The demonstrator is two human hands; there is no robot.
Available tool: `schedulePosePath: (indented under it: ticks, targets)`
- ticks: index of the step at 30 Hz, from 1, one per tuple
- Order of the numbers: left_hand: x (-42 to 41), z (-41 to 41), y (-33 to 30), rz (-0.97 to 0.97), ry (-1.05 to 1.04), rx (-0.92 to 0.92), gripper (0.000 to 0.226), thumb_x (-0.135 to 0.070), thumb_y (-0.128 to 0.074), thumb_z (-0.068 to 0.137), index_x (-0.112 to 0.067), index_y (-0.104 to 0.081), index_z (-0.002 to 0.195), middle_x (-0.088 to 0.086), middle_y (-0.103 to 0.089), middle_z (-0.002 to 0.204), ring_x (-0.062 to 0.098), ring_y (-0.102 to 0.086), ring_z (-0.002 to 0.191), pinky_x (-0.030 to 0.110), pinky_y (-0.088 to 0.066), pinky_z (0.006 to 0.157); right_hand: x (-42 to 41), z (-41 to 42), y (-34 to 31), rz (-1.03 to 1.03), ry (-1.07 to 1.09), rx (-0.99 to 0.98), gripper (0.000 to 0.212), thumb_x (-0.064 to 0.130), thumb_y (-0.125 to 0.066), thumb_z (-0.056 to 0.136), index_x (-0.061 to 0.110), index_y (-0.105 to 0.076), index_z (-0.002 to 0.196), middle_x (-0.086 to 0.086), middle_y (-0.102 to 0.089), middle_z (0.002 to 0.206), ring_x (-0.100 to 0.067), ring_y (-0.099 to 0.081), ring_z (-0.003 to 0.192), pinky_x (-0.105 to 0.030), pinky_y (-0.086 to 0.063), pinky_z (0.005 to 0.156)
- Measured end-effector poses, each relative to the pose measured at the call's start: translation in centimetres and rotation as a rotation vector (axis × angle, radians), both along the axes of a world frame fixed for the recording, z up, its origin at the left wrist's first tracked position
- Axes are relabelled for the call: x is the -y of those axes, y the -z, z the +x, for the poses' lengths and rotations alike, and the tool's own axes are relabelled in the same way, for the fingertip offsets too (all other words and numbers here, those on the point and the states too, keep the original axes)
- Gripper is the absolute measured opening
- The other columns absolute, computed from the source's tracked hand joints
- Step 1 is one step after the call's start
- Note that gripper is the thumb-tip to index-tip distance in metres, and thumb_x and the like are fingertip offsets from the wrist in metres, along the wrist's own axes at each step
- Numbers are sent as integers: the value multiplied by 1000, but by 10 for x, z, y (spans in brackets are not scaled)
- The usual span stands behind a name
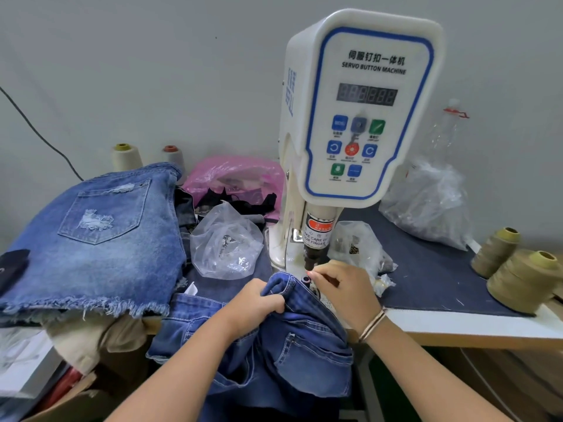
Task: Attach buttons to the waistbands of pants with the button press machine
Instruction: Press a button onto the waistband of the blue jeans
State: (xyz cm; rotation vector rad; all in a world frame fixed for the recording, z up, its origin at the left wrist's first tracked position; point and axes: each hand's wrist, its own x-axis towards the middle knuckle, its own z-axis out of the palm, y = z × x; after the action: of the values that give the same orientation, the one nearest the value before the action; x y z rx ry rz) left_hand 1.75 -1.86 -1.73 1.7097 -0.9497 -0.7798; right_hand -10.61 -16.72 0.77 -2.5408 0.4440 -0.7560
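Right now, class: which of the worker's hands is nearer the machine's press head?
Right. The right hand sits just below the press head, fingertips beside it; the left hand grips the jeans waistband lower left.

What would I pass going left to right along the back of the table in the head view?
Cream thread cone → red-topped thread cone → pink plastic bag → button machine → clear plastic bottle → olive thread cones.
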Motion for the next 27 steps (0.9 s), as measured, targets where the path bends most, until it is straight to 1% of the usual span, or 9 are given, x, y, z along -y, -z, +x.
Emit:
schedulePosePath:
  ticks: [3, 6, 11, 12, 14, 17, 19, 22, 27]
  targets:
    - [1, 0, -1, 5, 0, 6, 38, -23, -55, 60, -24, -19, 51, -7, -17, 52, 11, -14, 50, 20, -14, 45, 2, 0, -2, 4, -23, 12, 15, 22, -66, 89, 14, -74, 80, 12, -53, 61, -1, -49, 57, -11, -33, 55]
    - [1, 0, -1, 8, -2, 4, 38, -23, -55, 61, -25, -19, 50, -8, -17, 52, 10, -14, 49, 20, -15, 44, -2, -1, -2, 64, -44, 56, 15, 22, -69, 87, 11, -74, 78, 16, -44, 53, 1, -51, 58, -8, -33, 55]
    - [1, 0, -2, 5, 0, -2, 37, -22, -55, 62, -25, -21, 48, -9, -19, 50, 9, -15, 47, 17, -16, 44, -1, 0, -4, -70, -52, 9, 17, 26, -66, 88, 19, -74, 75, 13, -37, 49, -3, -41, 51, -13, -31, 51]
    - [1, 0, -2, 6, -2, -1, 37, -22, -55, 62, -25, -21, 48, -9, -19, 50, 9, -15, 47, 18, -16, 44, 0, -1, -4, -102, -57, -1, 17, 26, -65, 89, 20, -74, 76, 11, -37, 49, -4, -40, 52, -18, -32, 51]
    - [1, 0, -2, 10, -7, -1, 37, -22, -55, 61, -25, -20, 48, -9, -19, 50, 9, -15, 47, 19, -15, 44, 0, -4, -5, -159, -64, -16, 19, 27, -63, 91, 21, -74, 77, 7, -41, 52, -9, -42, 53, -25, -34, 49]
    - [1, 0, -2, 12, -13, 5, 37, -23, -54, 61, -25, -20, 50, -8, -18, 51, 10, -14, 48, 20, -15, 45, -3, -6, -7, -295, -32, -21, 25, 30, -58, 90, 19, -71, 72, 2, -45, 52, -15, -45, 51, -27, -37, 44]
    - [1, 0, -2, 18, -17, 5, 36, -23, -54, 60, -24, -19, 51, -6, -18, 52, 11, -14, 49, 22, -14, 47, -6, -6, -9, -370, 12, -7, 25, 30, -58, 85, 19, -70, 66, 1, -45, 51, -18, -48, 46, -27, -39, 39]
    - [1, -1, -3, 13, -15, -11, 37, -22, -55, 61, -23, -19, 51, -6, -18, 52, 11, -14, 49, 21, -15, 47, -7, -7, -12, -444, 14, -20, 23, 25, -69, 80, 20, -63, 59, 3, -43, 50, -18, -47, 41, -22, -32, 38]
    - [1, -1, -4, 22, -14, -16, 36, -23, -54, 61, -24, -19, 51, -7, -18, 52, 10, -14, 49, 20, -15, 46, -4, -7, -12, -531, -25, -39, 16, 21, -78, 74, 23, -67, 63, 2, -41, 48, -18, -45, 38, -19, -26, 41]
